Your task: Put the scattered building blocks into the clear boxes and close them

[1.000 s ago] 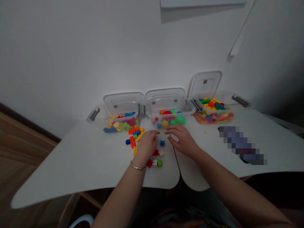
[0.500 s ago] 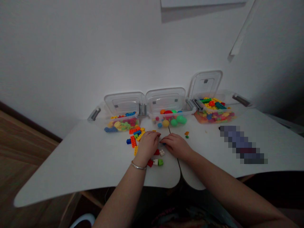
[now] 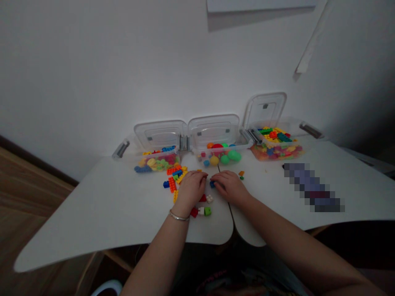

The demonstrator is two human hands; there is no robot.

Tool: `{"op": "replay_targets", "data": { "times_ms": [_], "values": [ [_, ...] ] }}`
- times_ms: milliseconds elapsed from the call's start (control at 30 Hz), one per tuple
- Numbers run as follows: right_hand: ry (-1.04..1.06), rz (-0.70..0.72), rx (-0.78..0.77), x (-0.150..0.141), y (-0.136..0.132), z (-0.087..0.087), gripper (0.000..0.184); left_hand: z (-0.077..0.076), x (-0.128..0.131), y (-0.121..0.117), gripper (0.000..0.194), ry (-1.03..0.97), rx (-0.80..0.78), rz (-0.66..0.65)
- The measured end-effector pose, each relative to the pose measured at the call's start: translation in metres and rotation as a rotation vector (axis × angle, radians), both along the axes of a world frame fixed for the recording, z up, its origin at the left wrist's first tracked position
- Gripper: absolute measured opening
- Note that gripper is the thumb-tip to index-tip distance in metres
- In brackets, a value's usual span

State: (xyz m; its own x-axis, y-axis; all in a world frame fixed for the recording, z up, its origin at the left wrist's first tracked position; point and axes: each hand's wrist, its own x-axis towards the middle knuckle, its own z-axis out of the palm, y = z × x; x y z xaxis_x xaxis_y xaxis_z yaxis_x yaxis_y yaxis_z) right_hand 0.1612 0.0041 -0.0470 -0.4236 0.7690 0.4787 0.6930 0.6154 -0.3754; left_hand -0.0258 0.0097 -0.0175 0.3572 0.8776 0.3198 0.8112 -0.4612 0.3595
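Bracketing blue brick (image 3: 212,184) at counter (image 3: 101,213) centre, between hands. R hand (image 3: 230,188): fingers curled onto brick, pinch unconfirmed. L hand (image 3: 191,189): fingers pressed together, extended, just beside. Best control via fingertip contact on brick sides. Loose bricks (image 3: 200,209) by L wrist.

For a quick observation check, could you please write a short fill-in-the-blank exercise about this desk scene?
The metal bangle is on the ____ wrist.
The small brick at the fingertips of the right hand is ____.
Of the three clear plastic boxes, the ____ one holds balls.
Missing words: left; blue; middle.
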Motion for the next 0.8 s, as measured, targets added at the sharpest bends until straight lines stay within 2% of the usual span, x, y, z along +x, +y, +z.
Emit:
{"op": "replay_targets", "data": {
  "times_ms": [133, 233, 400, 567, 667, 800],
  "values": [
    [-0.047, 0.024, -0.020, 0.001, -0.001, -0.001, 0.029, -0.001, 0.000, 0.001, 0.026, 0.003, 0.001, -0.004],
    [-0.059, 0.022, -0.022, 0.000, -0.002, -0.002, 0.026, -0.001, 0.000, 0.001, 0.026, -0.001, -0.003, 0.004],
    [0.064, 0.006, -0.018, 0.000, -0.004, 0.005, 0.020, 0.000, 0.000, 0.001, 0.026, 0.002, -0.003, 0.003],
    [0.245, -0.141, 0.188, 0.030, 0.003, 0.036, 0.018, 0.002, -0.001, 0.001, 0.025, 0.012, -0.015, -0.007],
    [0.281, -0.289, 0.285, 0.065, 0.017, 0.061, 0.020, 0.002, -0.001, 0.001, 0.025, 0.014, -0.023, -0.004],
    [0.337, -0.529, 0.339, 0.112, 0.038, 0.087, 0.025, 0.001, -0.001, 0.002, 0.026, 0.011, -0.020, 0.002]
  ]
}}
